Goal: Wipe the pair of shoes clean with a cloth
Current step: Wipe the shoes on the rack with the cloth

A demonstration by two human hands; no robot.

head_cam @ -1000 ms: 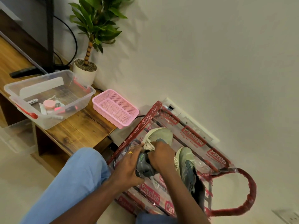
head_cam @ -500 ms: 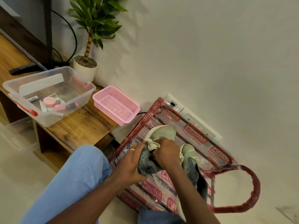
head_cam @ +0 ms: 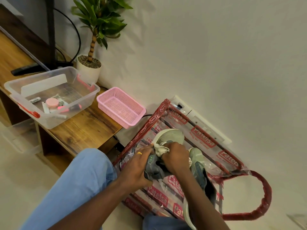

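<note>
Two pale green and grey shoes lie on a clear plastic bag with red trim (head_cam: 205,141) on the floor. My left hand (head_cam: 138,165) grips the near shoe (head_cam: 172,135) at its grey heel and collar. My right hand (head_cam: 176,157) is bunched around a beige cloth (head_cam: 160,150), pressed on that shoe's upper just behind the toe. The second shoe (head_cam: 197,161) lies to the right, partly hidden behind my right forearm.
A wooden bench (head_cam: 79,128) to the left holds a pink mesh basket (head_cam: 120,107), a clear tub of small items (head_cam: 53,95) and a potted plant (head_cam: 90,65). A white wall rises behind. My blue-trousered knee (head_cam: 83,178) sits left of the bag.
My right hand with the cloth has shifted slightly along the shoe's upper. The left hand keeps its hold. The view has tilted a little.
</note>
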